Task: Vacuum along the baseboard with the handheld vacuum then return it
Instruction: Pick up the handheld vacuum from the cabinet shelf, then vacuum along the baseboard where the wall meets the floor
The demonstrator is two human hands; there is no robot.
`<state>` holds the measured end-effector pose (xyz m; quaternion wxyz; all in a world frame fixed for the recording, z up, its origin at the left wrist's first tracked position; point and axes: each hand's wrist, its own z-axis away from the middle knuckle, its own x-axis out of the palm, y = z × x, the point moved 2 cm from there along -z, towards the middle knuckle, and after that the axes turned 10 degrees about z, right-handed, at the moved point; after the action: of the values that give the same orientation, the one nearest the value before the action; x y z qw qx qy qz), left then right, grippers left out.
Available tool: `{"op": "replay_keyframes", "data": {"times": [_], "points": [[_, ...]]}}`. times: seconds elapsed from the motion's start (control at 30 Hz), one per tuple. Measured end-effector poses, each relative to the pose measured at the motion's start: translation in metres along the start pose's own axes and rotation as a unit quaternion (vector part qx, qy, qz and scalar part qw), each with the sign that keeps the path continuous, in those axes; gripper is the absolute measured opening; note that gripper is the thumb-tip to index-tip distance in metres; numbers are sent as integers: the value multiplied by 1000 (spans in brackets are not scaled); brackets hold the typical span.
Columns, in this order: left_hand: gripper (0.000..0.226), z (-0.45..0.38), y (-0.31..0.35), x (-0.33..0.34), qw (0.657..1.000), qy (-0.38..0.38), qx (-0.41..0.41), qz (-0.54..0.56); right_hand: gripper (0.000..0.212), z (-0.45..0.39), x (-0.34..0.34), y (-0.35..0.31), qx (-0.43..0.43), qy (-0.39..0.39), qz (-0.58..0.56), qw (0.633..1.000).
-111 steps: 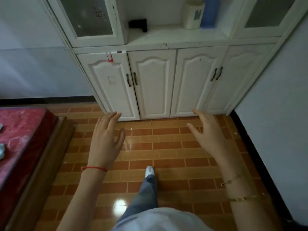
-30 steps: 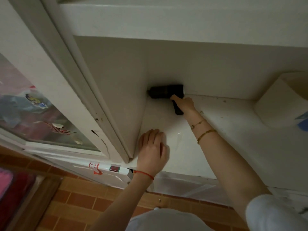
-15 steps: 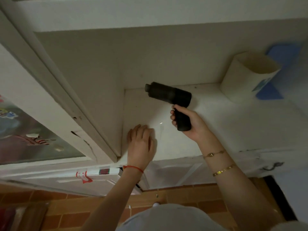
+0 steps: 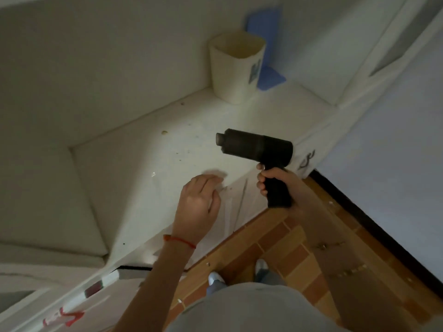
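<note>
A black pistol-shaped handheld vacuum [image 4: 256, 149] hangs in the air over the front edge of the white cabinet shelf [image 4: 134, 168], nozzle pointing left. My right hand [image 4: 275, 182] is wrapped around its grip. My left hand [image 4: 200, 200] rests near the shelf's front edge with fingers loosely curled, holding nothing. A black baseboard [image 4: 374, 226] runs along the foot of the right wall, below and to the right of the vacuum.
A cream container [image 4: 236, 68] and a blue object [image 4: 266, 44] stand at the back of the shelf. Crumbs dot the shelf. White cabinet doors [image 4: 235, 207] drop to the orange tiled floor [image 4: 287, 240], with small debris near the baseboard. My feet [image 4: 215, 279] stand close to the cabinet.
My right hand has carried the vacuum from the shelf's back left corner out to its front right edge. The view has swung right, bringing the floor and baseboard into sight.
</note>
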<state>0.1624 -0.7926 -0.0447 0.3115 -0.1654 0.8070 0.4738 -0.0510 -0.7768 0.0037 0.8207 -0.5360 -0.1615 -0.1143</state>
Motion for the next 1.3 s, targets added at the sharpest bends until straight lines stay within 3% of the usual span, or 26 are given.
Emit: {"op": "replay_keyframes", "data": {"times": [0.3,0.43,0.6,0.93,1.03,1.3], "points": [[36,-19,69,76,990,-104,86,34,5,108,-93,22,-10,178,-36,983],[59,-30,113,126,982,-155,95,53,15,156,-138,24,-23,236,-89,967],[47,-48,180,177,963,-219,114,111,24,207,-200,16,-46,291,-124,948],[39,-79,254,279,953,-235,158,110,18,252,-309,-10,-55,337,-187,921],[40,-92,261,303,952,-218,188,105,18,246,-335,-19,-62,338,-214,914],[40,-162,255,374,941,-257,187,116,21,203,-407,-45,-66,356,-235,902]]}}
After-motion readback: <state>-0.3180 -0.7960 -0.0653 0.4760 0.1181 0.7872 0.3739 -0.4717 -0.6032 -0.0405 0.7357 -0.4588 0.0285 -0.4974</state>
